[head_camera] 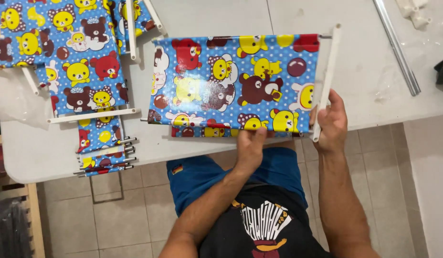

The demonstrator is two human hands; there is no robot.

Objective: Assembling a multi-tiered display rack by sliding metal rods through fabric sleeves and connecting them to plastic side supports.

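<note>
Broadly, a pale worktop [360, 71] fills the upper part of the frame, its near edge running across the middle, with tiled floor [135, 210] below it. At the centre of the frame lies a blue panel [231, 81] printed with cartoon bears, glossy and spread flat, its lower edge reaching the worktop's edge. A white rod [326, 76] runs along the panel's right end, slightly tilted, from the upper right of the panel down to the worktop's edge. More panels [73, 62] of the same print sit in the upper left of the frame, overlapping one another, with white rods through them and thin metal pins sticking out near the lower left. A metal tube [398, 48] lies on the worktop in the upper right, well apart from the centre panel. The right hand [330, 119] is closed around the lower part of the white rod, fingers wrapped over it at the panel's lower right corner. The left hand [250, 143] grips the panel's lower edge near its middle, thumb on top of the print and the fingers hidden beneath. Blue shorts and a dark printed shirt show at the bottom of the frame.
</note>
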